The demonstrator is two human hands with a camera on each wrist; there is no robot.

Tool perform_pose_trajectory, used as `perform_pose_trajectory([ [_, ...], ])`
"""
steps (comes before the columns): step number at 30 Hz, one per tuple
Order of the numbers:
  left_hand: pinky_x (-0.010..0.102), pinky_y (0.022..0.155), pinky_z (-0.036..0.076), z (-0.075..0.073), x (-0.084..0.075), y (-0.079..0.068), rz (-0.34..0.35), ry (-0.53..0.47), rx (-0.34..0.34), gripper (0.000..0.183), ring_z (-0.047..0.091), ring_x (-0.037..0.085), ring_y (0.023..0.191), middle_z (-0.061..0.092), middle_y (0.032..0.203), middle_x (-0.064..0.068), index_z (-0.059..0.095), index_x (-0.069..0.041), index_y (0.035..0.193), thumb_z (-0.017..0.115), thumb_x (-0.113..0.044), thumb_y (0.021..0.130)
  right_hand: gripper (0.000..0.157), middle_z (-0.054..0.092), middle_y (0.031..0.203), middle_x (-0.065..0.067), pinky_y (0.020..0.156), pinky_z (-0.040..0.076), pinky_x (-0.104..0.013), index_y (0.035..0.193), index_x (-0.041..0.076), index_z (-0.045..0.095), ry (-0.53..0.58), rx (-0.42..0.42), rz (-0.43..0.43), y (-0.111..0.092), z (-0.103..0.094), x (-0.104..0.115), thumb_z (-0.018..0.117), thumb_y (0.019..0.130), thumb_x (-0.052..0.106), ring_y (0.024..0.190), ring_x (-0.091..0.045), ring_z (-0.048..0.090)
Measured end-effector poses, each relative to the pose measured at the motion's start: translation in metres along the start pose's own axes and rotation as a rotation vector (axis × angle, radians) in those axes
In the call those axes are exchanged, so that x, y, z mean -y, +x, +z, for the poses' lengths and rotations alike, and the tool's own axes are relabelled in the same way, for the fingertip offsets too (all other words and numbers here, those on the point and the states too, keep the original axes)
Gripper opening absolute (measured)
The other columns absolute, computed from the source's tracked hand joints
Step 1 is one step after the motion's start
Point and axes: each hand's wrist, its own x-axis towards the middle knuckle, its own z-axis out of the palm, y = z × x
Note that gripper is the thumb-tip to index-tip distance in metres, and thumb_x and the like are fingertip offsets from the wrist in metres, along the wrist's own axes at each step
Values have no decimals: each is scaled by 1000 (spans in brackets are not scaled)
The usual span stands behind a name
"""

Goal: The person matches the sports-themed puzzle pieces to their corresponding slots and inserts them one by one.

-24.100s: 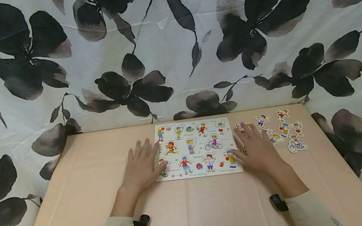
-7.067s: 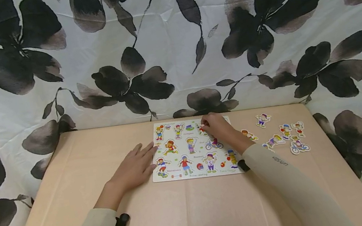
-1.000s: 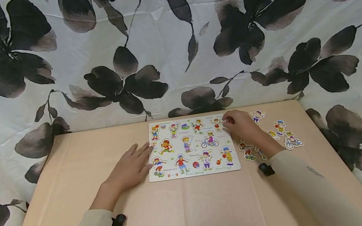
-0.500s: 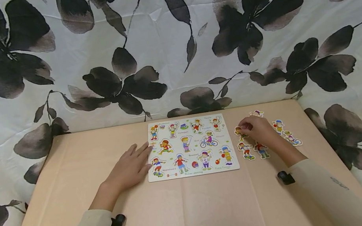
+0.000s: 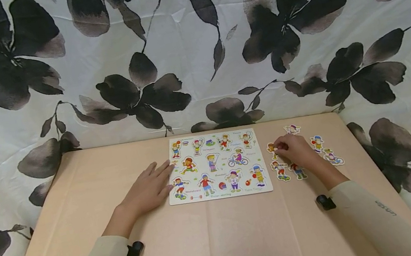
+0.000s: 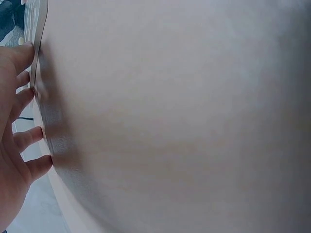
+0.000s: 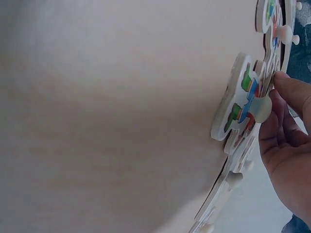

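A white puzzle board (image 5: 214, 181) printed with figures of children playing sports lies near the table's back edge. My left hand (image 5: 144, 192) lies by its left side, fingers stretched out and touching that edge. To the right of the board, my right hand (image 5: 294, 149) pinches a small figure-shaped puzzle piece (image 5: 270, 149) between thumb and fingers; the hand partly covers it. In the right wrist view, the thumb and fingers of the right hand (image 7: 286, 114) curl together behind a nearer puzzle piece (image 7: 235, 102) with green shoes and a pale knob.
Loose pieces lie around the right hand: a cyclist piece (image 5: 332, 156), a blue-capped piece (image 5: 317, 143), one at the back (image 5: 292, 129) and a skateboard piece (image 5: 280, 171). The table (image 5: 212, 240) meets a floral cloth (image 5: 213, 54) behind.
Over the last second, my right hand has moved right from the board's upper right corner to a piece beside the board. The left hand stays where it was.
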Motion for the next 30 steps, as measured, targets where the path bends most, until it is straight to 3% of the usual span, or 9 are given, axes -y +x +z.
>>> perform_pose_trajectory([
  [6, 62, 125, 25, 0, -1, 0, -7, 6, 4, 65, 26, 48, 154, 31, 170, 5, 37, -17, 162, 56, -40, 105, 19, 67, 99, -10, 77, 54, -34, 114, 4, 72, -1, -29, -16, -1, -2, 4, 72, 98, 15, 88, -23, 58],
  [13, 63, 125, 26, 0, -2, 0, -15, 9, 6, 65, 26, 48, 154, 31, 170, 5, 37, -17, 162, 56, -40, 104, 19, 66, 99, -9, 76, 53, -34, 111, 4, 72, 59, -44, -47, 1, -1, 32, 72, 98, 19, 88, -23, 58],
  [20, 63, 125, 26, 2, 0, 0, -15, 9, 5, 66, 25, 47, 155, 31, 170, 4, 36, -18, 162, 56, -42, 104, 18, 66, 96, -6, 70, 52, -26, 107, 5, 74, 111, -28, -122, 12, 15, 60, 76, 96, 18, 85, -19, 58],
  [30, 63, 124, 27, 1, 0, -1, -12, 12, -3, 66, 27, 47, 154, 31, 170, 5, 36, -18, 162, 56, -41, 104, 12, 66, 89, -1, 68, 51, -23, 100, 8, 75, 93, 8, -246, 27, 40, 108, 75, 95, 19, 80, -14, 58],
])
